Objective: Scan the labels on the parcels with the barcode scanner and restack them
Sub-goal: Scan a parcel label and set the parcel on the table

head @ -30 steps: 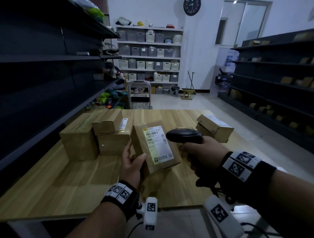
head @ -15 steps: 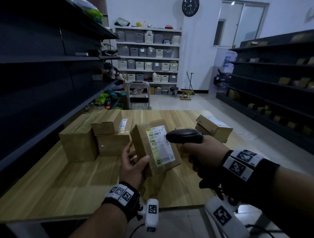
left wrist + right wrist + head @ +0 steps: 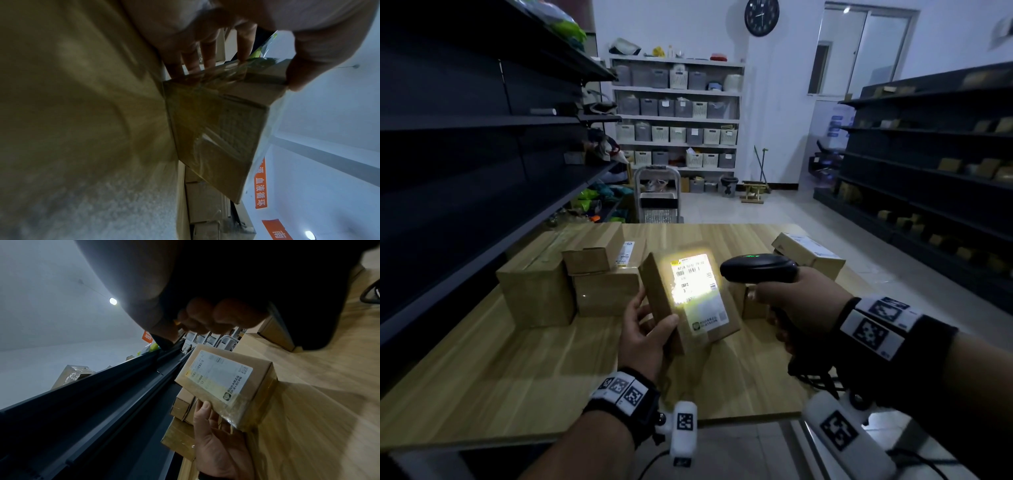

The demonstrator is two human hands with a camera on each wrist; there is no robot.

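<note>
My left hand (image 3: 650, 329) grips a flat cardboard parcel (image 3: 719, 329) by its lower left edge, tilted up above the wooden table (image 3: 517, 377). Its white shipping label (image 3: 697, 287) faces me and glows under the scanner's light. My right hand (image 3: 791, 301) grips the black barcode scanner (image 3: 758, 268) just right of the parcel, nose pointed at the label, a green light on its top. The left wrist view shows my fingers (image 3: 207, 53) behind the parcel (image 3: 213, 129) and the thumb in front. In the right wrist view the parcel (image 3: 224, 386) and its label show below my curled fingers (image 3: 216, 316).
A stack of brown boxes (image 3: 571, 274) stands on the table's left side, and one labelled box (image 3: 808, 253) lies at the far right. Dark shelving (image 3: 465, 171) runs along the left edge; more shelves (image 3: 945, 154) line the right. A trolley (image 3: 657, 195) stands beyond the table.
The scanner's light has come on and now floods the label. The parcel has tilted slightly more upright toward the scanner; both hands stay roughly in place.
</note>
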